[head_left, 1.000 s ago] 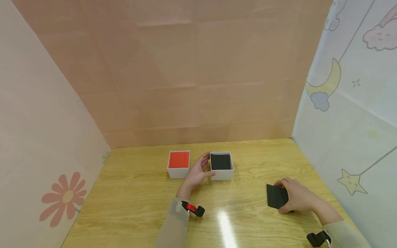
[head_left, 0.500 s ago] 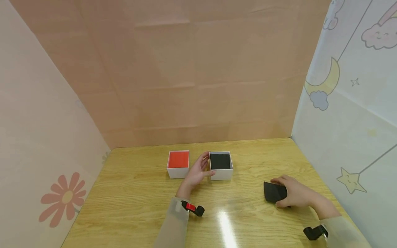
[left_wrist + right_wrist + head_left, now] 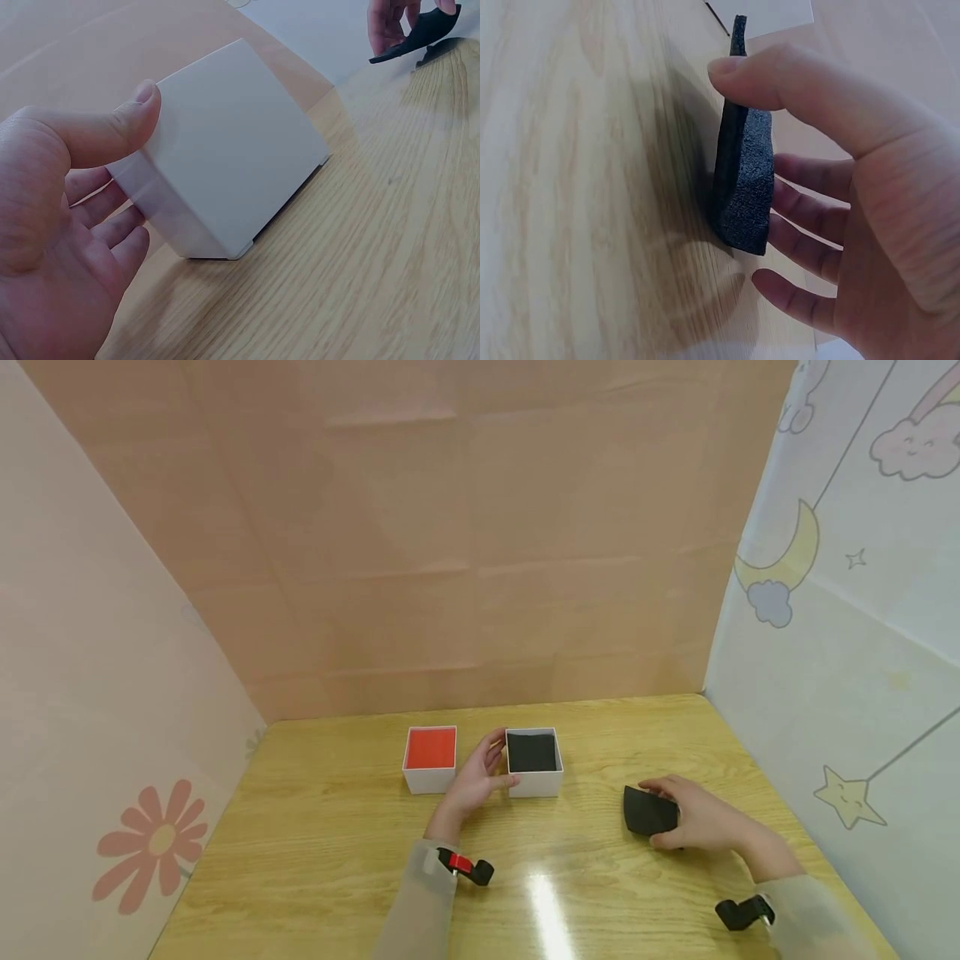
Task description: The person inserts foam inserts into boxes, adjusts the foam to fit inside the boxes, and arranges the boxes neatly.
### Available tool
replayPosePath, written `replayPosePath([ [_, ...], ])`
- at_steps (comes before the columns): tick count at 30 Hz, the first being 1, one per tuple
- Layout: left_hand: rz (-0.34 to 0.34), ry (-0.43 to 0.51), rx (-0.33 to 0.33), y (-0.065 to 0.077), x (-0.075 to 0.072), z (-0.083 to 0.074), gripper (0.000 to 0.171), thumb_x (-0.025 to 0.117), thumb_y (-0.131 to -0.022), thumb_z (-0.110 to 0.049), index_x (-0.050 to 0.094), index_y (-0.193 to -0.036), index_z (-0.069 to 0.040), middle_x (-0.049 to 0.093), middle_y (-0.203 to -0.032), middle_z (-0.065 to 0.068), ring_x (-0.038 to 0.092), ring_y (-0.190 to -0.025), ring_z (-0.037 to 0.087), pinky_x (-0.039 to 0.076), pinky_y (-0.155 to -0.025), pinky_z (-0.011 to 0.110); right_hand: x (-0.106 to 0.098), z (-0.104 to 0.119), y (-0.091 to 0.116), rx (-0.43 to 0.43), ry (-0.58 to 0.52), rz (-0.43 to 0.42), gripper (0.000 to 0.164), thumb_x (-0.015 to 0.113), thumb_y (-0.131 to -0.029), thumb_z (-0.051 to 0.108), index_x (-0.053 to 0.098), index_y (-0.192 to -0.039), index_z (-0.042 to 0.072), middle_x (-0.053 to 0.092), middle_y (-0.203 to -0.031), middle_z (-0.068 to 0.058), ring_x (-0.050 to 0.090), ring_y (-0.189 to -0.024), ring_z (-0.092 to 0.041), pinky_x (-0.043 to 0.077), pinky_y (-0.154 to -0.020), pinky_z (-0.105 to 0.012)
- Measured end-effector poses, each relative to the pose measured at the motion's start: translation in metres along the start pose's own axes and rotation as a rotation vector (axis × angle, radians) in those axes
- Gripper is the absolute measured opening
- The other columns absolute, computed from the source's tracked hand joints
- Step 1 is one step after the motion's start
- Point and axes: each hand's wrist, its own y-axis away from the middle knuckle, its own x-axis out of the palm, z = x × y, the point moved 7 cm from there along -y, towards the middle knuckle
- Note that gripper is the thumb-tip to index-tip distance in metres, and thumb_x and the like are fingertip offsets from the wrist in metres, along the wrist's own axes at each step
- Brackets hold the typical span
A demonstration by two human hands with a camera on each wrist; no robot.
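My left hand [image 3: 472,783] steadies a small white square box [image 3: 536,785] by its left side, thumb at the front corner and fingers behind. Black material [image 3: 532,752] fills the top of this box. In the left wrist view the box [image 3: 232,150] stands on the tabletop. To the right, my right hand [image 3: 703,820] pinches a thin, square-looking black sheet [image 3: 647,812] by its edges, thumb on the near one and fingers on the far one. The sheet [image 3: 748,180] bows between them, rough on its surface, held above the wood with a shadow below.
Left of my left hand stands a second white box [image 3: 431,781], filled with red material [image 3: 431,748]. Both boxes sit toward the back of the wooden table [image 3: 337,843]. A tan backdrop [image 3: 480,543] rises behind, with patterned side panels [image 3: 840,652] on either side.
My right hand has carried the black sheet left and a little toward the back, off the tabletop, and the sheet bows more. The left hand and both boxes stay in place.
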Motion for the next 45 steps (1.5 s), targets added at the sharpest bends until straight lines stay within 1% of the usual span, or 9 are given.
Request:
replayPosePath([
  [5,0.001,-0.016,-0.003,0.001,0.001,0.003,0.093,0.080,-0.093,0.002,0.029,-0.169,-0.011,0.029,-0.174,0.007,0.026,-0.161,0.027,0.027,-0.126,0.040,0.004,-0.002,-0.002,0.007,0.015,-0.007,0.088,0.094,-0.080,0.048,0.059,-0.148,0.004,0.061,-0.135,-0.010,0.062,-0.123,-0.041,0.053,-0.098,-0.059],
  [11,-0.001,-0.006,0.004,0.001,-0.001,0.003,0.092,0.080,-0.093,0.003,0.028,-0.169,-0.010,0.029,-0.174,0.009,0.026,-0.161,0.029,0.026,-0.127,0.043,0.003,0.003,-0.006,0.002,-0.002,-0.053,0.082,0.092,-0.083,0.048,0.060,-0.147,0.009,0.058,-0.139,-0.012,0.059,-0.127,-0.043,0.051,-0.099,-0.062],
  [13,-0.002,-0.009,0.002,0.001,-0.002,0.003,0.093,0.080,-0.093,0.004,0.029,-0.169,-0.010,0.030,-0.174,0.008,0.026,-0.161,0.028,0.026,-0.127,0.042,0.003,0.006,-0.008,0.001,-0.009,-0.071,0.083,0.092,-0.083,0.047,0.059,-0.148,0.009,0.059,-0.140,-0.012,0.058,-0.127,-0.043,0.051,-0.099,-0.063],
  [20,0.012,0.006,0.015,0.000,-0.003,0.003,0.093,0.078,-0.093,0.005,0.025,-0.169,-0.004,0.027,-0.175,0.012,0.023,-0.162,0.033,0.023,-0.127,0.046,0.003,0.017,-0.015,-0.021,-0.036,-0.146,0.090,0.092,-0.085,0.042,0.052,-0.155,0.004,0.059,-0.144,-0.019,0.059,-0.128,-0.045,0.050,-0.101,-0.066],
  [25,0.013,0.013,0.009,0.000,-0.003,0.004,0.093,0.079,-0.093,0.006,0.026,-0.169,-0.006,0.028,-0.175,0.010,0.024,-0.162,0.031,0.023,-0.128,0.044,0.002,0.027,-0.021,-0.046,-0.063,-0.198,0.084,0.090,-0.087,0.040,0.053,-0.154,0.004,0.060,-0.144,-0.015,0.060,-0.127,-0.041,0.051,-0.100,-0.064],
  [31,0.014,0.022,0.010,0.000,-0.001,0.004,0.093,0.078,-0.093,0.006,0.027,-0.169,-0.007,0.027,-0.175,0.011,0.023,-0.162,0.031,0.023,-0.128,0.044,-0.002,0.039,-0.035,-0.068,-0.089,-0.264,0.073,0.092,-0.087,0.031,0.058,-0.148,0.011,0.062,-0.142,-0.008,0.060,-0.127,-0.036,0.050,-0.102,-0.061],
  [36,0.008,0.016,0.009,-0.001,-0.001,0.004,0.094,0.080,-0.092,0.004,0.026,-0.169,-0.006,0.027,-0.175,0.010,0.025,-0.161,0.030,0.024,-0.127,0.044,-0.008,0.051,-0.046,-0.117,-0.125,-0.340,0.069,0.092,-0.086,0.019,0.059,-0.145,0.010,0.064,-0.137,-0.007,0.060,-0.125,-0.032,0.050,-0.100,-0.059],
  [40,0.004,0.012,0.012,-0.001,-0.001,0.004,0.095,0.080,-0.092,0.005,0.026,-0.169,-0.005,0.028,-0.175,0.010,0.026,-0.161,0.031,0.025,-0.127,0.044,-0.013,0.060,-0.054,-0.146,-0.155,-0.399,0.073,0.093,-0.085,0.020,0.056,-0.147,0.009,0.064,-0.135,-0.007,0.060,-0.124,-0.029,0.051,-0.098,-0.060],
  [45,0.010,0.014,0.024,-0.001,0.000,0.003,0.095,0.080,-0.092,0.005,0.026,-0.169,-0.005,0.028,-0.175,0.013,0.024,-0.161,0.033,0.024,-0.128,0.046,-0.018,0.073,-0.065,-0.188,-0.134,-0.431,0.089,0.093,-0.084,0.021,0.046,-0.158,0.009,0.064,-0.134,-0.008,0.059,-0.124,-0.028,0.053,-0.096,-0.059],
])
